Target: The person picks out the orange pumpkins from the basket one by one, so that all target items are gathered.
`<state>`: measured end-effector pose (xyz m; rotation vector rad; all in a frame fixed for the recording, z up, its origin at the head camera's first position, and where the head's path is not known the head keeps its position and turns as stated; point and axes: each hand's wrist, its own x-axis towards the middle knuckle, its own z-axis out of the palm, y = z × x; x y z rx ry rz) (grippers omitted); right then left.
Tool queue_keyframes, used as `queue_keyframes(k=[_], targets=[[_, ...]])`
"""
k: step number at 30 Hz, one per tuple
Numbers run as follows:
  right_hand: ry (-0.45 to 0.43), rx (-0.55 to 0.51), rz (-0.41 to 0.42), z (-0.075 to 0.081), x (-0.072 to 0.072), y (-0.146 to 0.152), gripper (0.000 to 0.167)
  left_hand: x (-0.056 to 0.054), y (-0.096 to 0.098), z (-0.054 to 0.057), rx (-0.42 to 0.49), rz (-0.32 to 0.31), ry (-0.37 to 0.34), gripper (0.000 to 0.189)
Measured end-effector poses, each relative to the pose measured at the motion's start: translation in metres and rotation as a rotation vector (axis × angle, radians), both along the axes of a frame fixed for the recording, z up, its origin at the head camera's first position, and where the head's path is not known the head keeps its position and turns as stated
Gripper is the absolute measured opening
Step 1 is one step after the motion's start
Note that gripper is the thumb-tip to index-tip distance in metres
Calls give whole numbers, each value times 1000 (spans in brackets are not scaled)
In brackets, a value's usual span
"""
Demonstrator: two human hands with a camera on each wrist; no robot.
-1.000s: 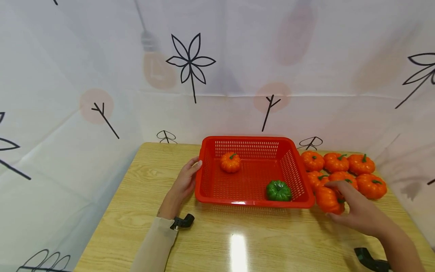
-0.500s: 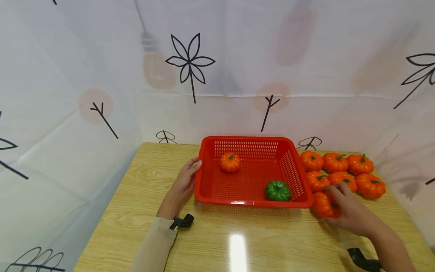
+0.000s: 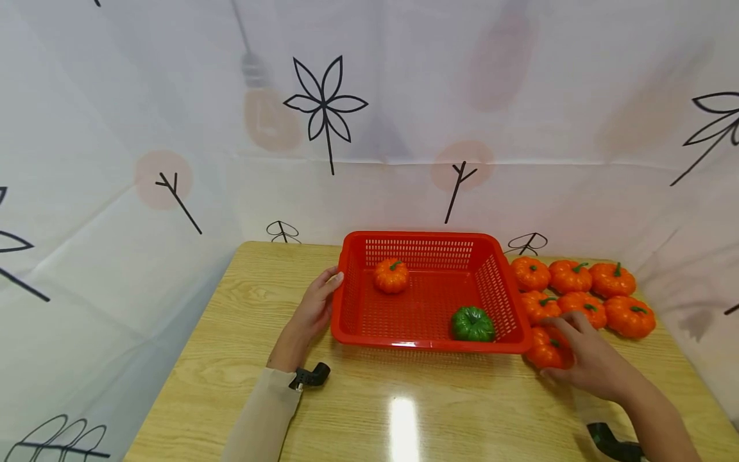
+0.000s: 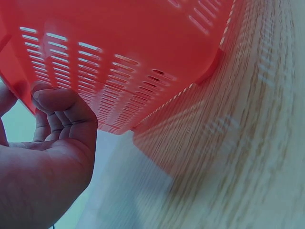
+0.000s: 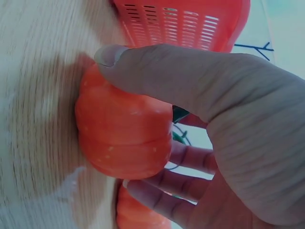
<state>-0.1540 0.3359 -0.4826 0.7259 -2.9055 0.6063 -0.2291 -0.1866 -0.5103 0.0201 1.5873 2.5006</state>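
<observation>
On the wooden table stands a red plastic basket [image 3: 427,308] with slotted walls. Inside it are a small orange pumpkin [image 3: 391,276] at the back left and a green pumpkin [image 3: 473,324] at the front right. My left hand [image 3: 312,311] grips the basket's left rim, its fingers curled at the edge in the left wrist view. Just right of the basket's front corner, my right hand [image 3: 594,358] holds another orange pumpkin [image 5: 126,129] between thumb and fingers. That pumpkin sits low, at the tabletop, with its stem facing up.
Several more orange pumpkins [image 3: 630,316] stand in two rows right of the basket, behind the right hand. A patterned white cloth [image 3: 375,192] hangs behind the table [image 3: 277,282]. A light reflection lies on the tabletop in front.
My right hand has moved left and slightly down with the orange pumpkin, whose tilted stem now points up. The left hand and the basket stay in place.
</observation>
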Motion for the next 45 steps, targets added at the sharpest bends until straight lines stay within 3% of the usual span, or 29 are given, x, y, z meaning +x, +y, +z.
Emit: queue_keyframes(k=[7, 12, 21, 27, 35, 45], targets=[[-4, 8, -15, 5, 3, 1, 89, 0, 1, 1, 3, -1, -4, 33], [54, 19, -2, 13, 5, 0, 90, 0, 2, 1, -5, -6, 1, 35], [228, -17, 47, 38, 4, -25, 68, 1, 3, 1, -20, -7, 4, 36], [248, -50, 80, 53, 2, -45, 55, 0, 3, 1, -17, -21, 2, 38], [245, -91, 139, 64, -15, -80, 55, 1, 0, 2, -25, -14, 17, 37], [217, -107, 213, 77, -45, -126, 39, 0, -1, 1, -35, -10, 9, 37]])
